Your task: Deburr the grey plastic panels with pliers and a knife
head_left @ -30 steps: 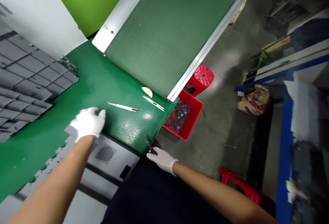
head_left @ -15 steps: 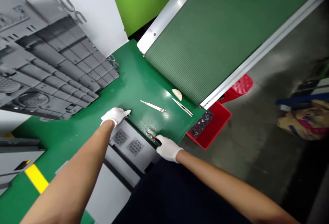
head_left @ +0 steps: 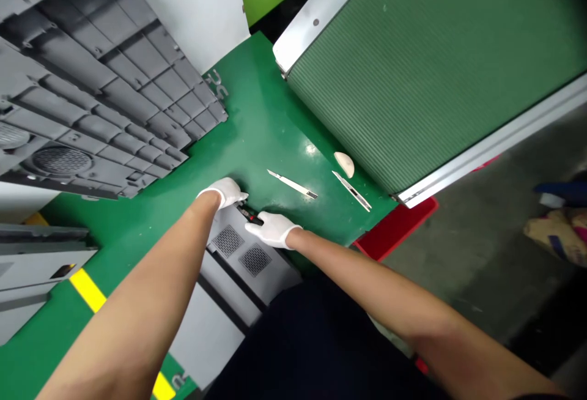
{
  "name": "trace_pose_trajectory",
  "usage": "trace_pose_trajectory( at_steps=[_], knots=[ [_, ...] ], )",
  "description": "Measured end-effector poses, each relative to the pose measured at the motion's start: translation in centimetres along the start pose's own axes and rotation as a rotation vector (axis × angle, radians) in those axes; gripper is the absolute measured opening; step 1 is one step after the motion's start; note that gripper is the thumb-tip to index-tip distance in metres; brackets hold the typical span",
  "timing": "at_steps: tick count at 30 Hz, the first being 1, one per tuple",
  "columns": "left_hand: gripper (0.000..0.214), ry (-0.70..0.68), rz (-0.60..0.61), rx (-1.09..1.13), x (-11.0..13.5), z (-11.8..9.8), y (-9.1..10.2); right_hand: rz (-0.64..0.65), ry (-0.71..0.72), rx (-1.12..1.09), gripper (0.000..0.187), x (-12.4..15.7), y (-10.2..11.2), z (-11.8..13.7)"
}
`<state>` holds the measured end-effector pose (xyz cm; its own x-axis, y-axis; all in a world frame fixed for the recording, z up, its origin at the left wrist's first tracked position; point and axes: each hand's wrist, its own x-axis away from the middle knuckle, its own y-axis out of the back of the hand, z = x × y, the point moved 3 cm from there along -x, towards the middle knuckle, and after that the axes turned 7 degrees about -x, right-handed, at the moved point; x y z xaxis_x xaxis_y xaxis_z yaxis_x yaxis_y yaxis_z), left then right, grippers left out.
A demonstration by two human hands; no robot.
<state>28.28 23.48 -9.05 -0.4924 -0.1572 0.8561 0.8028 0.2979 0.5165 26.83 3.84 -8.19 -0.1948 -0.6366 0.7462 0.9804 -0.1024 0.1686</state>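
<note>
My left hand (head_left: pixel 225 192), in a white glove, is closed on the far corner of a grey plastic panel (head_left: pixel 241 251) with two round-holed grilles. The panel lies in front of my body on the green work surface (head_left: pixel 247 143). My gloved right hand (head_left: pixel 274 229) is wrapped round small side cutters (head_left: pixel 252 219) with black and red handles. Their jaws are at the panel's far edge, close to my left fingertips. Beyond my hands lie a slim white craft knife (head_left: pixel 292 184), metal tweezers (head_left: pixel 352 191) and a cream half-round piece (head_left: pixel 345 164).
A green ribbed conveyor belt (head_left: pixel 413 70) with metal side rails borders the surface at the upper right. A red bin (head_left: pixel 394 225) sits below its corner. Larger grey ribbed panels (head_left: pixel 114 76) stand at the left, and another grey part (head_left: pixel 41 277) lies lower left.
My right hand has brought the side cutters left, from over the green surface to the panel's edge beside my left hand. The view has shifted, with the belt now larger.
</note>
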Motion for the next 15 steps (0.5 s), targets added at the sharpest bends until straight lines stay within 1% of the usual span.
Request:
trace_pose_trajectory(
  at_steps=[3,6,10,15],
  knots=[
    [0.054,-0.06,0.017,0.115,0.8,0.0,0.4,-0.005,0.009,0.009,0.071,-0.3,-0.1,-0.3],
    [0.051,-0.047,0.038,0.216,1.6,0.5,0.7,-0.042,0.031,0.05,0.071,-0.5,-0.2,-0.2],
    [0.049,-0.081,0.047,0.316,1.7,1.2,0.4,-0.087,0.067,0.119,0.071,-0.5,-0.3,0.4],
    [0.047,-0.156,0.051,0.398,1.8,1.6,0.0,-0.106,0.045,0.179,0.072,-0.3,-0.4,0.7]
  ],
)
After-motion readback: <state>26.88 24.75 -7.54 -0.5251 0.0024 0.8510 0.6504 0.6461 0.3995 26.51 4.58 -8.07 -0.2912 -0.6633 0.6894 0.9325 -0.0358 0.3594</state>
